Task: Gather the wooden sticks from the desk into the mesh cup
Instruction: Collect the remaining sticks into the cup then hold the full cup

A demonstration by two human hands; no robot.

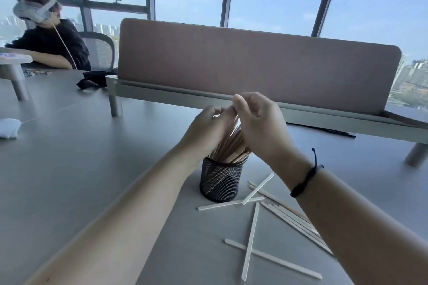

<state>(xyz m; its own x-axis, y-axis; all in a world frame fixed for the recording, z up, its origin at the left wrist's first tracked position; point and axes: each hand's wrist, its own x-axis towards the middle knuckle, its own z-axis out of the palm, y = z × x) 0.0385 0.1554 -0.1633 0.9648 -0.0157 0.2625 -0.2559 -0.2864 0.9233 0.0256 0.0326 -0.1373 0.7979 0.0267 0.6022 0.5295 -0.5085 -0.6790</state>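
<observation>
pale flat wooden sticks (231, 146), black mesh cup (220, 183)

1 mesh cup (220, 181), holding a bundle of sticks (231, 146) too dense to count. 4 loose sticks (250, 240) lie singly on the desk (92, 146); 1 further pile (294, 217) is partly hidden, count unclear. 2 hands: left hand (206, 129), right hand (259, 122). 1 wristband (303, 180).

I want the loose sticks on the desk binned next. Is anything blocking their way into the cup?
Partly. Both hands, left hand and right hand, hold the bundle of sticks filling the mesh cup mouth. The loose sticks lie unobstructed beside it.
</observation>
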